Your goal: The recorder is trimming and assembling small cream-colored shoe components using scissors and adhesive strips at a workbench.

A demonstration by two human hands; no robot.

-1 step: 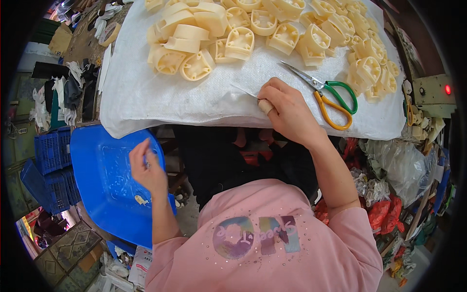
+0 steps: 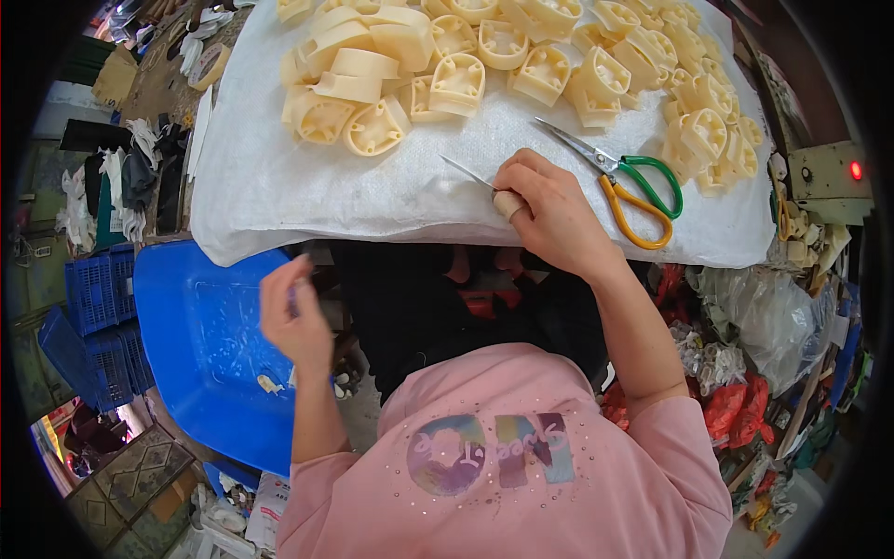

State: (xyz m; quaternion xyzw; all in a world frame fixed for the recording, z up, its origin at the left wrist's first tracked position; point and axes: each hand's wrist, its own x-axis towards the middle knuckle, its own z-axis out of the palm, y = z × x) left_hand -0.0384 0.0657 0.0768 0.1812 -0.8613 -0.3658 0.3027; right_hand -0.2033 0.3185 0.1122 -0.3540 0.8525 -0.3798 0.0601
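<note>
My right hand (image 2: 559,219) rests near the front edge of the white woven cloth (image 2: 354,200), its fingers closed round a slim-bladed knife (image 2: 463,171). The blade points to the far left; its handle is hidden in the hand. A beige wrap covers one finger. My left hand (image 2: 294,321) is off the cloth, over the right rim of a blue tub (image 2: 191,326). Its fingers look curled but are smeared by motion. Scissors (image 2: 608,165) with one green and one orange handle lie just right of my right hand. Cream plastic parts (image 2: 456,86) are heaped along the cloth's far side.
A small cream scrap (image 2: 269,384) lies in the tub. Blue crates (image 2: 101,289) stand at the far left. On the right are a box with a red light (image 2: 829,182), clear plastic bags (image 2: 773,321) and red bags (image 2: 740,410). My legs are under the table's front edge.
My left hand has shifted slightly right, from over the tub's inside towards its rim. The right hand stays in place with the knife, whose blade looks turned slightly.
</note>
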